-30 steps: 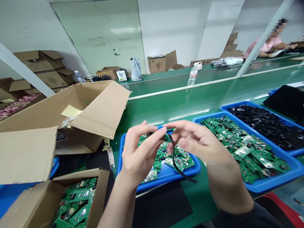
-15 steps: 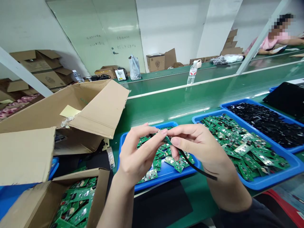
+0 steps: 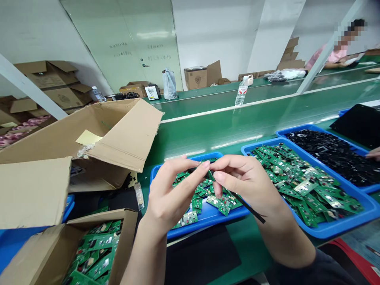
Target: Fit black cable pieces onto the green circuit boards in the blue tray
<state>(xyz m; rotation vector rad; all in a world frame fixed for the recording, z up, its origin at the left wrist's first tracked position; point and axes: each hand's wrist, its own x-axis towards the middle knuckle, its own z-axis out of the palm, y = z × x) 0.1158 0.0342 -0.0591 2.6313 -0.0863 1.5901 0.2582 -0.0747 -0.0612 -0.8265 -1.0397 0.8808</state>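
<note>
Both of my hands meet over a blue tray (image 3: pixel 204 225) of green circuit boards. Between the fingertips of my left hand (image 3: pixel 168 194) and my right hand (image 3: pixel 249 180) is a narrow circuit board (image 3: pixel 211 175), mostly covered by the fingers. My left hand pinches its far end, while the right thumb and forefinger close on the near side. A thin black strip (image 3: pixel 247 206) runs out under my right hand, its free end hanging near the wrist. Where the strip meets the board is hidden.
Another blue tray (image 3: pixel 368 204) heaped with circuit boards sits at right. Beyond it, a person's hand (image 3: pixel 374 153) reaches over a tray of black parts (image 3: pixel 323 154). Open cardboard boxes (image 3: pixel 127 140) fill the left side. A water bottle (image 3: pixel 242 92) stands farther back.
The black strip's free end has shifted slightly up and left, and the strip looks straighter. Another person's hand has entered at the right edge. The person at the back has drawn an arm in.
</note>
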